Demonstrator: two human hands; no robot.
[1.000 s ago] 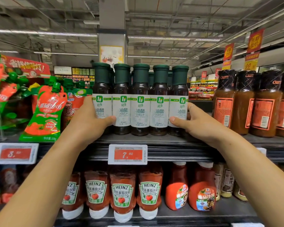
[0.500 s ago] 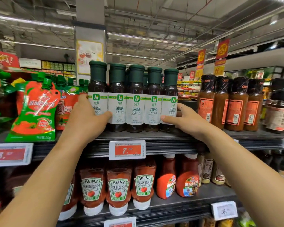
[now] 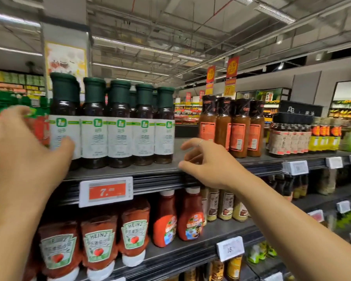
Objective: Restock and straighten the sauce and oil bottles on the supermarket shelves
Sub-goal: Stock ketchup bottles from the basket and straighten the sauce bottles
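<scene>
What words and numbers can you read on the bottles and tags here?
"HEINZ": on the ketchup bottles, lower shelf.
"7.": on the red price tag; the digits after it are blurred.
"15.": on the white price tag; the rest is too small.
Green-capped bottles: a green logo and blurred Chinese characters, unreadable.
Brown sauce bottles, hanging red signs: too blurred.

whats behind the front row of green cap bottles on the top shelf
Behind the front row of green cap bottles more green caps poke up in the gaps, so a second row exists. Its bodies and anything deeper are covered.
</scene>
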